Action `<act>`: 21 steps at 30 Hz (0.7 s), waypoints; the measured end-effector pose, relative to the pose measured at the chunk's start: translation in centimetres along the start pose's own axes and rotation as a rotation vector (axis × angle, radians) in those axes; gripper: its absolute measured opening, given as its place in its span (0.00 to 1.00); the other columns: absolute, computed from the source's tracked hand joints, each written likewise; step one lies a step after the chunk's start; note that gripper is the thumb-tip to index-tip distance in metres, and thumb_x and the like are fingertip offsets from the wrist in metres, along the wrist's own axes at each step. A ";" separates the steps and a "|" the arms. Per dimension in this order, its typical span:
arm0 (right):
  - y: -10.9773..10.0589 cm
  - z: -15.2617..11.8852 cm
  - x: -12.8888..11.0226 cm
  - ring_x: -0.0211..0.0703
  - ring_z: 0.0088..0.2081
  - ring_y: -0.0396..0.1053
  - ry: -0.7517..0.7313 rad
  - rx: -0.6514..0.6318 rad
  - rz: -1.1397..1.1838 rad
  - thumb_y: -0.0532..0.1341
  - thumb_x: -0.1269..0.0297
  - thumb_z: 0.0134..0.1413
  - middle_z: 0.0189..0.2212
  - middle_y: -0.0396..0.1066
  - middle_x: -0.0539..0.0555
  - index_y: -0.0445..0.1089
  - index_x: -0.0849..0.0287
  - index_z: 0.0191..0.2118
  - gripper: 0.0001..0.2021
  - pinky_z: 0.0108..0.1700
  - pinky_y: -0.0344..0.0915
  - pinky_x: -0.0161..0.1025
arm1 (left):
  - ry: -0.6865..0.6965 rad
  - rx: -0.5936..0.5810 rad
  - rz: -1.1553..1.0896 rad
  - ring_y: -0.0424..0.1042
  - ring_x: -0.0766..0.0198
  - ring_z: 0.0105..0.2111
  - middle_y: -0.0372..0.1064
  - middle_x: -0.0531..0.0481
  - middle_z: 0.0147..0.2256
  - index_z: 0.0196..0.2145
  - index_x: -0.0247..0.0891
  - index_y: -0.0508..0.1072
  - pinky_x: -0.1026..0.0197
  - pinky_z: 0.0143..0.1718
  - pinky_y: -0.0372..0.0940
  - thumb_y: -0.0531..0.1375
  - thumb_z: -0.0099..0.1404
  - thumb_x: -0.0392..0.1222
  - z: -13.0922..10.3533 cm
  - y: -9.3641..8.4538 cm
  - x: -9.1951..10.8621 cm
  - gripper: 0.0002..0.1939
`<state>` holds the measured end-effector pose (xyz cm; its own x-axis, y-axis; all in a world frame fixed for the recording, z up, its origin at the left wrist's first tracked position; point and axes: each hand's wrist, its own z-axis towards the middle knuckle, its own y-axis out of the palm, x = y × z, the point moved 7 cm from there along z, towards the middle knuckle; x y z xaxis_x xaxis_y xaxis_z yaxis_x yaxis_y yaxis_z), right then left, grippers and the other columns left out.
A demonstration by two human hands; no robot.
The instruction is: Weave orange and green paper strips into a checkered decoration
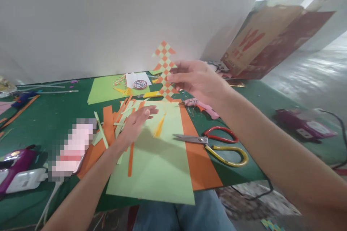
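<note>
My right hand (195, 81) pinches the edge of a woven paper ornament (164, 65), a fish-like shape in orange and pale green checks, and holds it upright above the table. From its lower end hangs a yellow tassel (159, 127). My left hand (139, 119) is held over the paper with fingers stretched and nothing in them. Below lie a pale green paper sheet (159, 173) and an orange sheet (202, 162). Orange and green paper strips (108, 121) are heaped beside my left hand. Scissors (202, 139) with red and yellow handles lie partly open on the sheets.
A yellow utility knife (151, 95) and pink pliers (207, 109) lie behind the sheets. A phone (72, 151) with a cable is at left, near a purple device (20, 169). Another purple device (306, 124) sits at right. A paper bag (260, 39) leans by the wall.
</note>
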<state>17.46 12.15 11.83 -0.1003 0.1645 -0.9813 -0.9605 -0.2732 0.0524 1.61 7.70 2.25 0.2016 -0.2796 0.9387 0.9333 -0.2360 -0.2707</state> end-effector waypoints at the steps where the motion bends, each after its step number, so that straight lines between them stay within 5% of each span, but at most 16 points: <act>1: 0.5 0.0 0.1 0.31 0.27 0.65 -0.019 0.005 -0.034 0.65 0.71 0.39 0.26 0.68 0.48 0.70 0.61 0.30 0.08 0.27 0.62 0.31 | -0.012 -0.005 -0.121 0.71 0.54 0.48 0.72 0.41 0.46 0.47 0.39 0.71 0.50 0.50 0.65 0.49 0.66 0.56 -0.1 0.1 0.1 0.22; 6: 2.4 0.3 1.6 0.34 0.29 0.65 -0.074 -0.007 -0.148 0.65 0.68 0.41 0.25 0.66 0.49 0.67 0.62 0.30 0.08 0.27 0.62 0.33 | -0.091 -0.039 -0.355 0.74 0.52 0.43 0.75 0.40 0.42 0.46 0.38 0.71 0.46 0.50 0.64 0.55 0.62 0.58 -0.4 0.4 0.2 0.23; 17: 2.7 0.7 1.4 0.33 0.29 0.64 -0.153 0.052 -0.106 0.66 0.65 0.39 0.26 0.66 0.48 0.67 0.60 0.32 0.12 0.30 0.62 0.34 | -0.187 -0.108 -0.203 0.76 0.60 0.28 0.76 0.46 0.31 0.37 0.37 0.74 0.54 0.37 0.69 0.58 0.62 0.51 -0.6 1.1 0.0 0.14; 21: 2.4 0.7 0.7 0.33 0.29 0.64 -0.188 0.070 -0.081 0.67 0.66 0.39 0.26 0.66 0.47 0.66 0.60 0.32 0.12 0.32 0.63 0.35 | -0.178 -0.140 -0.140 0.76 0.58 0.33 0.76 0.45 0.32 0.38 0.38 0.74 0.53 0.39 0.69 0.59 0.60 0.51 -0.6 1.1 -0.1 0.14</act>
<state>14.92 12.26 11.43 -0.0623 0.3589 -0.9313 -0.9825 -0.1861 -0.0060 2.47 6.90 1.74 0.1345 -0.0698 0.9885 0.9080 -0.3907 -0.1511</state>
